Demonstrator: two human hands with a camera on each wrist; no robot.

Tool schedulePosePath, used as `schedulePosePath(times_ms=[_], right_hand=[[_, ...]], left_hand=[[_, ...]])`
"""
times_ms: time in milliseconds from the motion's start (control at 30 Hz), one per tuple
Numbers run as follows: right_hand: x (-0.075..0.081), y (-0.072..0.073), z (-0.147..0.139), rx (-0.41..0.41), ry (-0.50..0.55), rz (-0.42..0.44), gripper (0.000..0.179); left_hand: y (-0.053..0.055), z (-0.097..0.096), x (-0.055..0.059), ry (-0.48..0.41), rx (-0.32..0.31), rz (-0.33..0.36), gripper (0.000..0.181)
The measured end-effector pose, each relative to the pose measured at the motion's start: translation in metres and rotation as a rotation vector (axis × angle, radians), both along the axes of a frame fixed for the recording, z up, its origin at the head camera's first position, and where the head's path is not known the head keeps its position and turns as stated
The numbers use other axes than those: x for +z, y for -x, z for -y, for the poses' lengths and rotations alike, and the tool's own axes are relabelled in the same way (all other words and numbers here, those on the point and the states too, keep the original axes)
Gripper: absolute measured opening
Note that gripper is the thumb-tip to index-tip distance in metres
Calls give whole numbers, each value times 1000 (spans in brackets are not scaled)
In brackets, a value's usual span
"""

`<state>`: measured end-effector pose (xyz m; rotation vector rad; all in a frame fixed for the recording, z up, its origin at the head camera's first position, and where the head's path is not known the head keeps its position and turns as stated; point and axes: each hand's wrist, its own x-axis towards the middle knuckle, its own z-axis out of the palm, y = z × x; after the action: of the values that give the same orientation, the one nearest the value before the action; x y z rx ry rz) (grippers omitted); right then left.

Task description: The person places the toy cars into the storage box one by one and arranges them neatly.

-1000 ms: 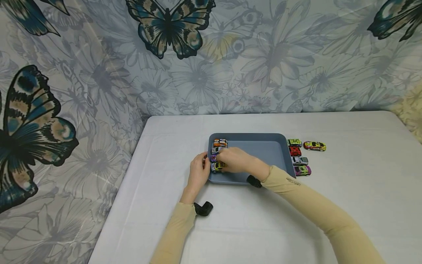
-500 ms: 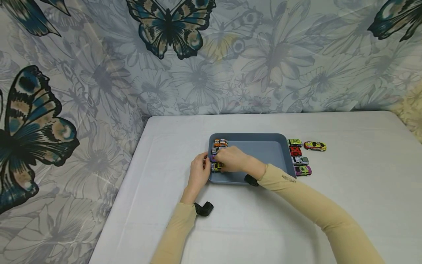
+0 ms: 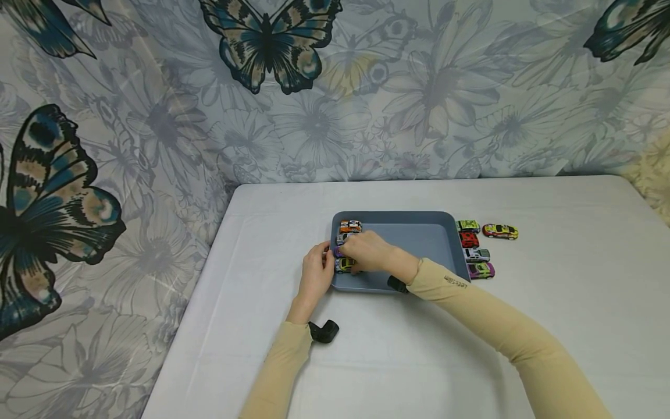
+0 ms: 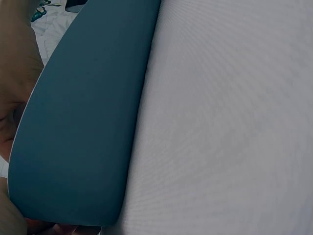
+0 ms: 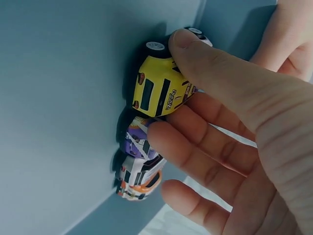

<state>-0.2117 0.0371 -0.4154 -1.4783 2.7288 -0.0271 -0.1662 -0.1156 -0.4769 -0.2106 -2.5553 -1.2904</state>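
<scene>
A grey-blue tray (image 3: 413,244) lies on the white table. Along its inner left side stands a row of toy cars: an orange one (image 3: 350,226), a silver one (image 3: 345,238), a purple one (image 5: 136,139) and a yellow one (image 5: 155,88) nearest the person. My right hand (image 3: 374,252) reaches across the tray and pinches the yellow car between thumb and fingers; other fingertips lie beside the purple car. On the tray's left edge my left hand (image 3: 316,273) holds the rim; its fingertips are partly hidden.
Just right of the tray several toy cars form a column, among them a green one (image 3: 468,226), a red one (image 3: 469,240), and a silver one (image 3: 477,255). A yellow-red car (image 3: 499,231) stands further right. Patterned cloth (image 3: 319,128) hangs behind the table (image 3: 398,361).
My right hand and forearm have shifted slightly to the left over the tray. The left hand and the cars right of the tray look the same.
</scene>
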Motion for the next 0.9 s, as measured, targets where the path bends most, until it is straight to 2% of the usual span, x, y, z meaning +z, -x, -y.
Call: schedulePosePath(times_ms=[233, 467, 700, 900], right_hand=[[2, 0, -5, 9, 30, 10, 32], [18, 1, -26, 18, 90, -75, 30], [28, 7, -68, -28, 174, -142, 24], [32, 12, -117, -124, 217, -167, 24]], left_hand=[[0, 0, 1, -1, -4, 4, 27], [1, 0, 0, 1, 5, -3, 27], [1, -1, 0, -8, 15, 10, 27], [0, -1, 0, -7, 19, 16, 28]])
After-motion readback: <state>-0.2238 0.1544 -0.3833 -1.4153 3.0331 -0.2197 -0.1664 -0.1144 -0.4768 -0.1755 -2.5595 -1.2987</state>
